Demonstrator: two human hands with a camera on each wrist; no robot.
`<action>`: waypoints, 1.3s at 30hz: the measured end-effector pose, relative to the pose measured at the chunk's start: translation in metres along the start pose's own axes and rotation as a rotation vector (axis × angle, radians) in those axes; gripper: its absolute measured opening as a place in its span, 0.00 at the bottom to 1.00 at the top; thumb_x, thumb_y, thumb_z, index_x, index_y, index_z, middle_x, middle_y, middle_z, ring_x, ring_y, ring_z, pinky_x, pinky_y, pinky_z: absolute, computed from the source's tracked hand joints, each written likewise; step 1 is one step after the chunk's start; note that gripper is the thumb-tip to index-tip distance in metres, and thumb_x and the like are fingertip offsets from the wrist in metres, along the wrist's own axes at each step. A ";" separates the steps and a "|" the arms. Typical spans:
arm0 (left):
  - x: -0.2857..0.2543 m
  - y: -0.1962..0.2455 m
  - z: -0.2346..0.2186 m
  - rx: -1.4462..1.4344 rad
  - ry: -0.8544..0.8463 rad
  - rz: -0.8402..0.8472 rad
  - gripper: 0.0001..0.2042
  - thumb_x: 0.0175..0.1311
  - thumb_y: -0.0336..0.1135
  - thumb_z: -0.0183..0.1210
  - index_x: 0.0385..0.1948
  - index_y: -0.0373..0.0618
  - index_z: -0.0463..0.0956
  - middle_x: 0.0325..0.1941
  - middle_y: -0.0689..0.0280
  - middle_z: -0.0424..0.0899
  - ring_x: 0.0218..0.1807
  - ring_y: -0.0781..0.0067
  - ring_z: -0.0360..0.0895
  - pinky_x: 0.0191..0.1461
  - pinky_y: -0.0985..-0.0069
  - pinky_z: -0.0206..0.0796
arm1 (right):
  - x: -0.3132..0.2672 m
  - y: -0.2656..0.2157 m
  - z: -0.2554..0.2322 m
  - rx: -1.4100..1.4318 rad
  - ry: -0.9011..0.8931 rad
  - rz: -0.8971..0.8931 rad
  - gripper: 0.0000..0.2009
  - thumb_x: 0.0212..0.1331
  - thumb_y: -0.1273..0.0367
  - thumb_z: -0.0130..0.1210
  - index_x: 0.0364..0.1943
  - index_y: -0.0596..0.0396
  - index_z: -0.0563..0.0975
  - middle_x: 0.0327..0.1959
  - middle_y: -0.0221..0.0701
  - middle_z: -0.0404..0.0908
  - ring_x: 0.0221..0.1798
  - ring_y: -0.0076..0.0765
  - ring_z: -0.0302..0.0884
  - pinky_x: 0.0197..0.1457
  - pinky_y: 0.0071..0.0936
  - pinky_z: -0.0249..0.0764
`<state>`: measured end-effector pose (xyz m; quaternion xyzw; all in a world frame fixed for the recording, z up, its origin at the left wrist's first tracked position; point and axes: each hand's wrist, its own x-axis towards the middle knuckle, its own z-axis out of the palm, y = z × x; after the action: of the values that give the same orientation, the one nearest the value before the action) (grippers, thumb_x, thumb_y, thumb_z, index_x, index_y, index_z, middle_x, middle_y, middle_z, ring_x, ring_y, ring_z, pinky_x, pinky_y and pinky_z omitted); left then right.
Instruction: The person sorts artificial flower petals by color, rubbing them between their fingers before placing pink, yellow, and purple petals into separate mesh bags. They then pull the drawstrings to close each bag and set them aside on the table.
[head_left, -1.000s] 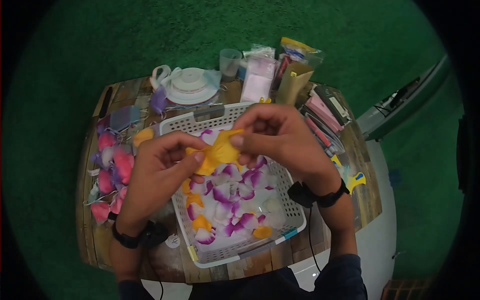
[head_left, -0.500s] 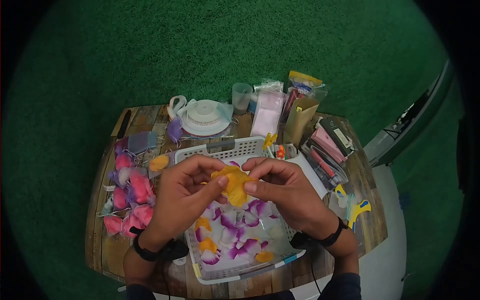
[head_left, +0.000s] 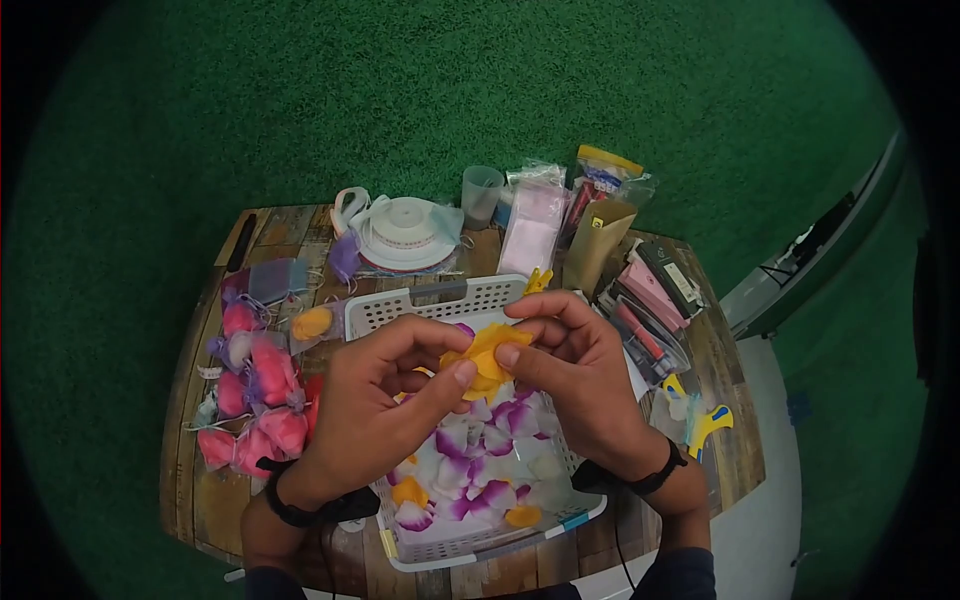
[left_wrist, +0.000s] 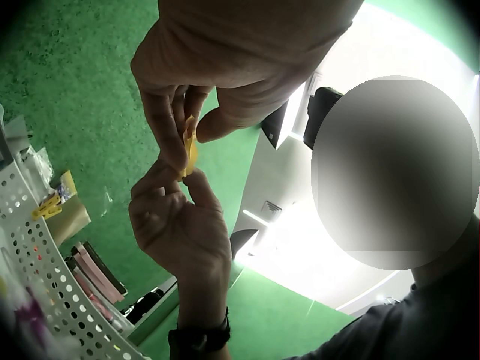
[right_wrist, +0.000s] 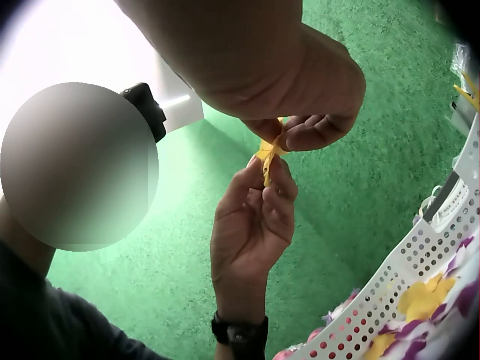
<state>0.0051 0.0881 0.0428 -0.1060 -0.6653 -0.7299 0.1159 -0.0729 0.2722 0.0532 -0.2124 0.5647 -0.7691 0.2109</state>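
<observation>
Both hands pinch one bunch of yellow petals [head_left: 487,362] above a white perforated basket [head_left: 450,562]. The left hand [head_left: 385,400] has its thumb and forefinger on the left edge; the right hand [head_left: 580,385] pinches the right side with its thumb on top. From the left wrist view, the yellow petals [left_wrist: 190,150] appear thin and edge-on between the left hand [left_wrist: 225,67] and the right hand [left_wrist: 184,225]. Below them in the basket lie white petals with purple edges [head_left: 495,497] and a few yellow ones [head_left: 522,516].
Pink-filled pouches [head_left: 270,372] lie on the wooden table left of the basket. Behind it stand a ribbon roll [head_left: 405,232], a plastic cup [head_left: 482,195], clear packets [head_left: 535,225] and a brown paper bag [head_left: 597,245]. At the right are stacked boxes [head_left: 655,285] and yellow-handled scissors [head_left: 712,428].
Since one second ago, the table and basket sit lower in the head view. The fingers have shifted on the yellow petals, which now look more spread out between both hands.
</observation>
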 end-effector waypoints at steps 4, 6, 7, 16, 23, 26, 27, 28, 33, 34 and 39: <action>0.000 -0.001 0.000 -0.072 0.029 -0.008 0.10 0.68 0.25 0.57 0.48 0.32 0.74 0.42 0.60 0.83 0.42 0.78 0.82 0.43 0.81 0.79 | -0.003 -0.005 0.000 -0.070 -0.006 -0.042 0.11 0.60 0.76 0.62 0.45 0.60 0.76 0.38 0.30 0.83 0.39 0.18 0.79 0.39 0.17 0.75; 0.001 -0.002 -0.001 -0.084 0.048 -0.005 0.10 0.68 0.25 0.58 0.48 0.33 0.74 0.43 0.60 0.83 0.42 0.79 0.82 0.43 0.82 0.79 | -0.005 -0.006 -0.006 -0.089 -0.016 -0.084 0.13 0.59 0.74 0.64 0.47 0.60 0.76 0.38 0.29 0.83 0.37 0.17 0.78 0.37 0.15 0.73; 0.001 -0.003 -0.004 -0.050 0.035 -0.003 0.11 0.67 0.25 0.58 0.49 0.33 0.73 0.43 0.60 0.83 0.42 0.79 0.82 0.43 0.82 0.78 | -0.006 -0.006 -0.012 -0.074 0.035 -0.108 0.12 0.59 0.74 0.63 0.46 0.60 0.76 0.38 0.29 0.83 0.37 0.17 0.78 0.39 0.16 0.74; 0.002 0.005 -0.003 -0.010 0.065 -0.022 0.19 0.65 0.21 0.58 0.56 0.34 0.67 0.43 0.61 0.83 0.44 0.79 0.81 0.43 0.83 0.76 | -0.017 -0.034 -0.011 0.060 0.063 -0.214 0.07 0.58 0.76 0.57 0.39 0.58 0.73 0.38 0.30 0.76 0.40 0.22 0.76 0.47 0.20 0.72; -0.002 0.003 -0.004 0.028 -0.079 -0.058 0.17 0.65 0.24 0.60 0.55 0.36 0.69 0.40 0.64 0.85 0.37 0.87 0.79 0.36 0.87 0.69 | -0.013 -0.028 -0.003 -0.487 -0.269 -0.049 0.17 0.56 0.79 0.63 0.50 0.60 0.75 0.34 0.27 0.83 0.36 0.16 0.78 0.40 0.16 0.74; -0.004 0.003 -0.004 0.089 -0.095 -0.075 0.16 0.64 0.24 0.61 0.52 0.35 0.71 0.40 0.63 0.85 0.36 0.86 0.80 0.36 0.86 0.70 | -0.010 -0.021 -0.001 -0.478 -0.217 -0.065 0.18 0.53 0.79 0.64 0.49 0.61 0.76 0.33 0.28 0.83 0.36 0.17 0.79 0.41 0.18 0.74; -0.004 0.002 -0.004 0.088 -0.095 -0.076 0.16 0.64 0.24 0.61 0.52 0.35 0.71 0.40 0.63 0.85 0.36 0.86 0.80 0.36 0.86 0.70 | -0.008 -0.017 -0.003 -0.526 -0.221 -0.134 0.17 0.55 0.78 0.63 0.50 0.60 0.76 0.33 0.29 0.83 0.35 0.16 0.78 0.37 0.16 0.74; -0.003 0.002 -0.004 0.087 -0.084 -0.069 0.16 0.63 0.25 0.62 0.51 0.35 0.72 0.40 0.63 0.85 0.37 0.85 0.80 0.37 0.86 0.70 | -0.007 -0.014 -0.005 -0.527 -0.222 -0.133 0.17 0.55 0.78 0.63 0.50 0.60 0.76 0.33 0.29 0.83 0.35 0.16 0.78 0.37 0.16 0.74; -0.003 0.006 -0.001 0.100 -0.101 -0.102 0.16 0.61 0.26 0.64 0.50 0.35 0.74 0.40 0.61 0.86 0.39 0.82 0.82 0.38 0.84 0.72 | -0.007 -0.010 -0.008 -0.560 -0.188 -0.185 0.15 0.53 0.78 0.63 0.46 0.61 0.77 0.32 0.28 0.83 0.35 0.16 0.78 0.38 0.16 0.74; -0.003 0.004 -0.001 0.138 -0.115 -0.029 0.17 0.61 0.26 0.65 0.50 0.35 0.74 0.41 0.61 0.85 0.39 0.81 0.82 0.38 0.84 0.72 | -0.007 -0.009 -0.009 -0.560 -0.187 -0.184 0.15 0.53 0.78 0.63 0.46 0.61 0.77 0.32 0.28 0.83 0.35 0.16 0.78 0.38 0.16 0.74; -0.003 -0.002 -0.001 0.218 -0.116 0.078 0.16 0.60 0.26 0.65 0.49 0.35 0.75 0.42 0.61 0.85 0.41 0.81 0.82 0.38 0.84 0.72 | -0.008 -0.007 -0.008 -0.452 -0.134 -0.150 0.14 0.53 0.78 0.64 0.45 0.61 0.78 0.34 0.29 0.82 0.35 0.17 0.77 0.39 0.16 0.74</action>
<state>0.0072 0.0871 0.0398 -0.1605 -0.7417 -0.6408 0.1163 -0.0716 0.2855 0.0571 -0.3457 0.6897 -0.6212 0.1374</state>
